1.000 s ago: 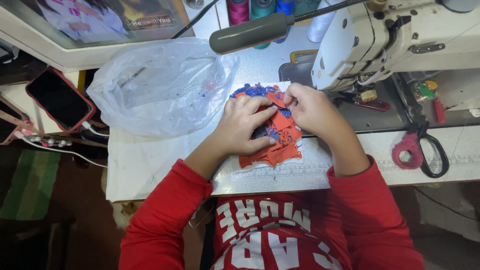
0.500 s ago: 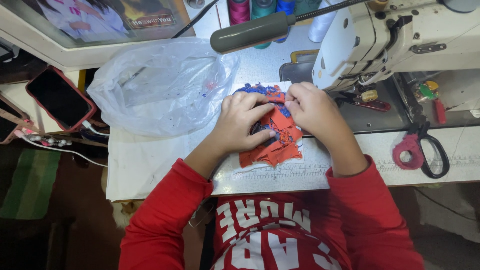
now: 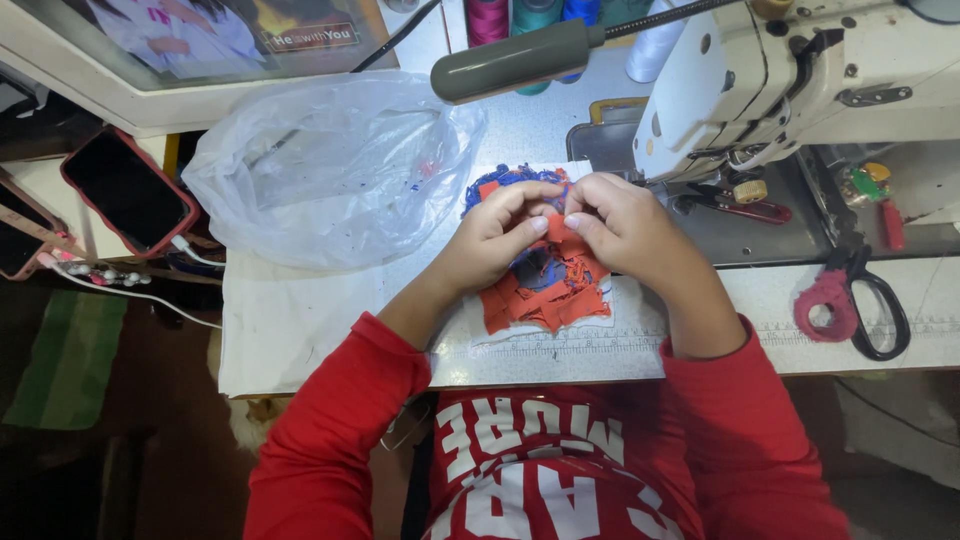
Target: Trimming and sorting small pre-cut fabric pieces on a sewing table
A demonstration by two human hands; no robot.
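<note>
Left hand (image 3: 497, 232) and right hand (image 3: 622, 222) together over pile of orange and blue fabric scraps (image 3: 548, 285) on bench (image 3: 300, 320), just in front of white sewing machine (image 3: 800, 80). Fingers (image 3: 540, 225) of both hands pinching one small orange scrap (image 3: 557, 229) between them, above pile. Clear plastic bag (image 3: 330, 170) just left of pile. Scissors with red handle (image 3: 850, 300) well apart on right. Phone in red case (image 3: 128, 190) at far left.

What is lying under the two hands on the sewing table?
Under the left hand and right hand lies a pile of orange and blue fabric scraps. Its top part is covered by the hands, so what lies there cannot be seen.
</note>
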